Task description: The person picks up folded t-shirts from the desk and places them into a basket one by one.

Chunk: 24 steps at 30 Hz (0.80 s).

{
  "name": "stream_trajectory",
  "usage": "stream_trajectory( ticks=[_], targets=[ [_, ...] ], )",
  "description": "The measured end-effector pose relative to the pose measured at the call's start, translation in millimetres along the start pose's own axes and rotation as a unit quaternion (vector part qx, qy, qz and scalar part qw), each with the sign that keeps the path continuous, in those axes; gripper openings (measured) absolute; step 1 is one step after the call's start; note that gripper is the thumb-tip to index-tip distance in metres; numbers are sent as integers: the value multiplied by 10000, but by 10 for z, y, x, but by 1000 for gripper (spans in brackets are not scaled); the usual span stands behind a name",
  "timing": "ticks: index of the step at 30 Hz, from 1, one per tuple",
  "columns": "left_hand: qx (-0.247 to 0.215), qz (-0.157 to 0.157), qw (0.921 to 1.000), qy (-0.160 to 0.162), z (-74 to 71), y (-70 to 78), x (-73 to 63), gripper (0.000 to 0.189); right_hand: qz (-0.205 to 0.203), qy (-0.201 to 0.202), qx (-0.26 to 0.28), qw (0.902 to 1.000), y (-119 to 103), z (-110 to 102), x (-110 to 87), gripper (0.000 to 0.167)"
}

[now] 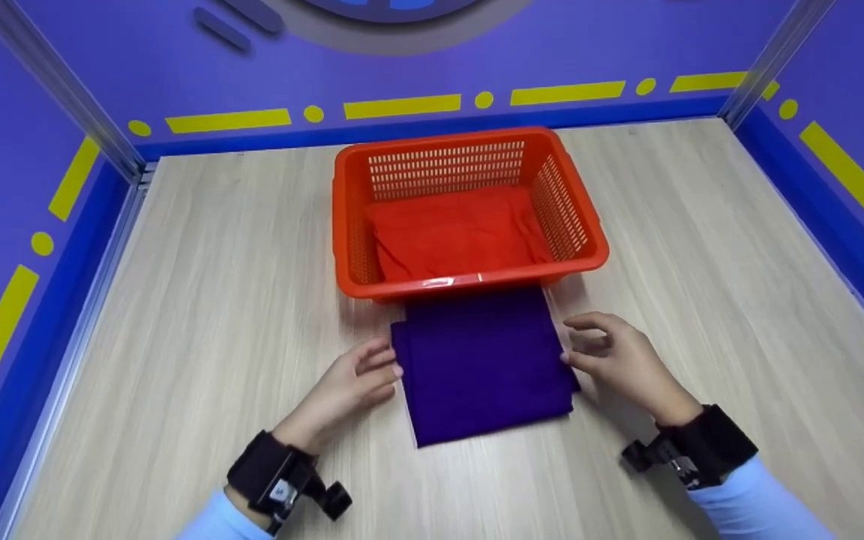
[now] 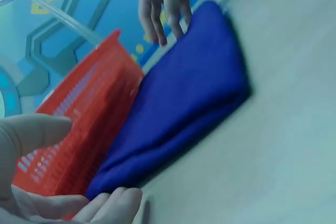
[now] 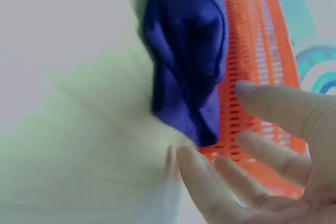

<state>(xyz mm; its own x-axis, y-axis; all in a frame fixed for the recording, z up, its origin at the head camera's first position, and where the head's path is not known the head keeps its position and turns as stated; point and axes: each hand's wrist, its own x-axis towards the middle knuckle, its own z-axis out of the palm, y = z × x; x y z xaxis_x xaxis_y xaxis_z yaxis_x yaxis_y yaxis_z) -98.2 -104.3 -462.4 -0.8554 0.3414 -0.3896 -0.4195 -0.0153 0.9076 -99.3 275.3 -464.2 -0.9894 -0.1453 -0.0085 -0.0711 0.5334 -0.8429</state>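
A folded dark purple cloth [image 1: 484, 367] lies flat on the table, its far edge passing under the front rim of the red basket [image 1: 537, 271]. My left hand [image 1: 346, 386] is at the cloth's left edge, fingers slightly bent, the thumb tip overlapping that edge in the head view. On the opposite side my right hand [image 1: 623, 364] hovers by the right edge, thumb and fingers spread apart. Neither hand has cloth between its fingers. In the right wrist view, the side of the purple cloth [image 3: 184, 40] shows loose, stacked folds.
Inside the basket is a red cloth [image 1: 462, 232], spread over its bottom. Pale wood-grain table [image 1: 237, 255] surrounds the basket and cloth. Purple-blue panels with yellow marks [image 1: 402, 106] wall in the back and both sides, joined by metal corner posts [image 1: 777, 64].
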Motion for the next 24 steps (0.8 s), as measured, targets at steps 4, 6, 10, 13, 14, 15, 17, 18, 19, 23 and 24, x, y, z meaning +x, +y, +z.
stream_trajectory(
  ticks=[4,6,10,13,14,15,17,18,19,23,24],
  targets=[
    [-334,-242,9985,-355,83,-13,-155,73,986,-403,1222,9868,41,-37,-36,59],
    [-420,-337,9969,-572,127,-9,-197,74,1254,-567,1697,9758,45,-38,-35,63],
    [-282,-387,9960,-750,207,-4,-211,78,1458,-856,2045,9642,33,-19,1,68],
    [-110,-348,9968,-715,243,-15,-175,78,1552,-1002,2068,9608,24,2,30,71],
    [-112,-350,9969,-701,249,-19,-163,78,1579,-1032,2086,9596,23,12,37,72],
    [-142,-363,9969,-685,253,-22,-146,78,1586,-1067,2130,9582,22,23,44,72],
    [-237,-394,9968,-653,258,-28,-106,76,1582,-1152,2324,9528,26,56,61,70],
    [-298,-411,9966,-644,261,-30,-86,75,1579,-1203,2431,9495,26,77,71,69],
    [-364,-419,9964,-643,267,-32,-65,74,1576,-1246,2555,9457,30,100,82,67],
    [-486,-460,9962,-552,295,-59,26,72,1469,-1427,3034,9306,45,197,123,57],
    [-517,-448,9962,-534,304,-72,49,72,1448,-1454,3112,9279,51,217,130,55]
  ],
)
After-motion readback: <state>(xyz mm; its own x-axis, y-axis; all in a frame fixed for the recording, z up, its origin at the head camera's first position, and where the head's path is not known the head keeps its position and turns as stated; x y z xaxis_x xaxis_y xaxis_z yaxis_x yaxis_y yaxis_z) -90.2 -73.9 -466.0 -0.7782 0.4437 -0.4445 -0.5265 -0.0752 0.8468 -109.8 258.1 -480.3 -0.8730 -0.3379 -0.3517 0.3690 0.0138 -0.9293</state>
